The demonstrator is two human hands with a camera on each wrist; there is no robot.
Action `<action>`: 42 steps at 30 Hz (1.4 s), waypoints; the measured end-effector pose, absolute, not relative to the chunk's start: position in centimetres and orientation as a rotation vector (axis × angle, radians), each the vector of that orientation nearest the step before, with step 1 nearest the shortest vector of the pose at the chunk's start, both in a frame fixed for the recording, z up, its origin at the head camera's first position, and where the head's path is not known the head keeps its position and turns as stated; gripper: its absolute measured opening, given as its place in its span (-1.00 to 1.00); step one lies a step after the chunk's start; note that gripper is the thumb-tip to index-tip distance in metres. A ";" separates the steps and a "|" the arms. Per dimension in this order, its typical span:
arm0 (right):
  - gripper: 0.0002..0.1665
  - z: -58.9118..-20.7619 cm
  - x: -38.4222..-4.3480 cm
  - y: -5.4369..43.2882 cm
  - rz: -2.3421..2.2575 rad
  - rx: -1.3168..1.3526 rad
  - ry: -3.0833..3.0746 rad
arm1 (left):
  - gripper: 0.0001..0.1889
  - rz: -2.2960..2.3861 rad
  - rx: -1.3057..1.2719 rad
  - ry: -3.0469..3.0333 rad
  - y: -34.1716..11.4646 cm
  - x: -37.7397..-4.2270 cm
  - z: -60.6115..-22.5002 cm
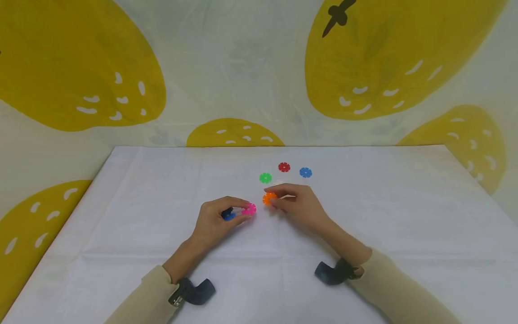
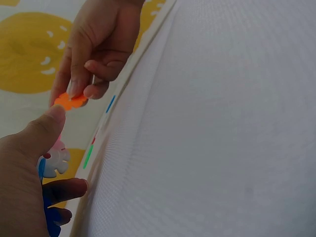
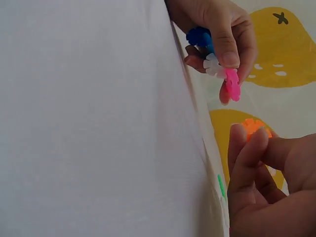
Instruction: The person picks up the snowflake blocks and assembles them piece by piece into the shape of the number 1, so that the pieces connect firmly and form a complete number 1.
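Observation:
My left hand (image 1: pixel 218 220) pinches a joined chain of notched plastic snowflake discs. In the right wrist view the chain runs from a dark blue disc (image 3: pixel 198 36) through a lighter blue one and a white disc (image 3: pixel 214 65) to a pink disc (image 3: pixel 232 85) at its end. Between thumb and fingers my right hand (image 1: pixel 301 207) holds an orange snowflake disc (image 1: pixel 269 198). The orange disc is close to the pink one, with a small gap between them in the head view. Fingers cover parts of the chain.
Beyond the hands, a green disc (image 1: pixel 265 178), a red disc (image 1: pixel 284 167) and a blue disc (image 1: pixel 305 172) lie flat on the white-covered table (image 1: pixel 162 180). Something whitish shows just behind the right hand. A curtain (image 1: pixel 259 67) with yellow fruit shapes hangs behind.

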State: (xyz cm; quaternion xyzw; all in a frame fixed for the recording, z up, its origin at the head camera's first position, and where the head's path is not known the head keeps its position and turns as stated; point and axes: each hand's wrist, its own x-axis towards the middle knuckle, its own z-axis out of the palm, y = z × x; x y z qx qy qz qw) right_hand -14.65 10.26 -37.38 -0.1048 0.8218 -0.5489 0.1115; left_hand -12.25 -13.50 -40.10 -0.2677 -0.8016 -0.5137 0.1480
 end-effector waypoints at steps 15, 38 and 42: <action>-0.67 -38.2 -13.7 10.5 -1.735 -0.417 2.263 | -0.71 -1.420 -0.922 -2.253 -13.5 -12.7 -39.8; -0.73 -38.3 -13.0 10.0 -1.766 -0.342 2.150 | -0.68 -1.423 -0.900 -2.299 -13.1 -11.6 -38.9; -0.77 -38.4 -12.8 9.9 -1.762 -0.348 2.169 | -0.70 -1.458 -0.904 -2.305 -12.9 -11.0 -37.9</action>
